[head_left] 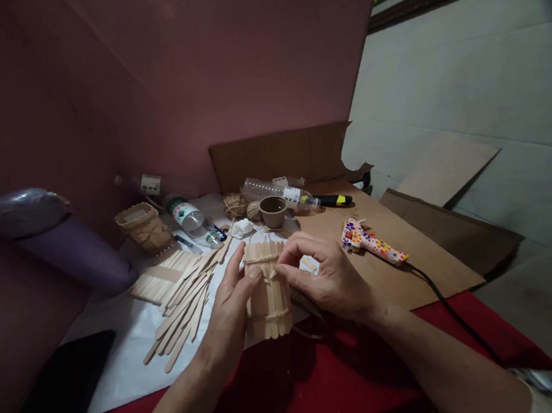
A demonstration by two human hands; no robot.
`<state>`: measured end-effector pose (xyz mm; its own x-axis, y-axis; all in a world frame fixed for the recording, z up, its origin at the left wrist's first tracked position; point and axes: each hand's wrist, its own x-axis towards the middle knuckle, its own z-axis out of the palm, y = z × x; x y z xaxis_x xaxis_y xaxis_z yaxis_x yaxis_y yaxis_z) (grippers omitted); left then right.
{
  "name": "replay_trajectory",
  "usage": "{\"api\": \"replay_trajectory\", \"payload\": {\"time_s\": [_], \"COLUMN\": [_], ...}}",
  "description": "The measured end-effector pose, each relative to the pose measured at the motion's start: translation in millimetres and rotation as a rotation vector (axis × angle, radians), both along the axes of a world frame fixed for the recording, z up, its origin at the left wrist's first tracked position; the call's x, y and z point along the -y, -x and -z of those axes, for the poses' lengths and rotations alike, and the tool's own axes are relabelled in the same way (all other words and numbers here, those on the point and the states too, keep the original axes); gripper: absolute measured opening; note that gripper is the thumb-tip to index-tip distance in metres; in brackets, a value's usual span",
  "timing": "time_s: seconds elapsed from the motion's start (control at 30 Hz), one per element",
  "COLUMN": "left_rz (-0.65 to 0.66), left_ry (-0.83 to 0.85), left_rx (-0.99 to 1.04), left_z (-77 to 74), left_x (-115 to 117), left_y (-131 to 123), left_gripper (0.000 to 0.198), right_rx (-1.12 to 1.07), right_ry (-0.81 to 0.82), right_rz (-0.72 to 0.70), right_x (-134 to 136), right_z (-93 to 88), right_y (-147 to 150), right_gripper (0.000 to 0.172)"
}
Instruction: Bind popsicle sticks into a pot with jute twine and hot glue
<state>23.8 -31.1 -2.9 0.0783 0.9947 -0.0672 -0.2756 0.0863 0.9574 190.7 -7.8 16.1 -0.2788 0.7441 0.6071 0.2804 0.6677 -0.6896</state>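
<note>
Upright in front of me is a popsicle-stick holder (pixel 269 299), its pale sticks side by side with a twine band (pixel 264 258) near the top and another lower down. My left hand (pixel 231 296) is wrapped round its left side, thumb on the front just under the upper band. At the right of the front, my right hand (pixel 325 273) pinches the twine between thumb and forefinger, where a small knot or bow shows. Its other fingers curl behind and hide part of the holder. A loose loop of cord (pixel 318 327) hangs below my right hand.
Loose popsicle sticks (pixel 188 308) lie on white paper at left. A finished-looking stick holder (pixel 144 227), plastic bottles (pixel 185 213), twine balls (pixel 235 205) and a brown pot (pixel 274 213) stand behind. On cardboard at right lies a flowered glue gun (pixel 373 242) with a black cord.
</note>
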Motion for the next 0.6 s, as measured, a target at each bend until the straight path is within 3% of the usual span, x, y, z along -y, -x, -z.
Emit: {"api": "replay_trajectory", "payload": {"time_s": [0.23,0.43,0.6], "left_rz": [-0.036,-0.055,-0.115], "left_ry": [0.020,-0.029,-0.060], "left_rx": [-0.016,-0.054,-0.131], "left_z": [-3.8,-8.5,-6.0], "left_x": [0.3,1.1,0.6], "left_y": [-2.9,-6.0,-5.4], "left_gripper": [0.074,0.098,0.094], "right_rx": [0.022,0.041,0.056], "right_ry": [-0.054,-0.084,-0.075], "right_rz": [0.002,0.008,0.015], "right_x": [0.7,1.4,3.2], "right_z": [2.0,3.8,4.4], "right_y": [-0.2,1.6,2.9], "right_gripper": [0.011,0.010,0.009]}}
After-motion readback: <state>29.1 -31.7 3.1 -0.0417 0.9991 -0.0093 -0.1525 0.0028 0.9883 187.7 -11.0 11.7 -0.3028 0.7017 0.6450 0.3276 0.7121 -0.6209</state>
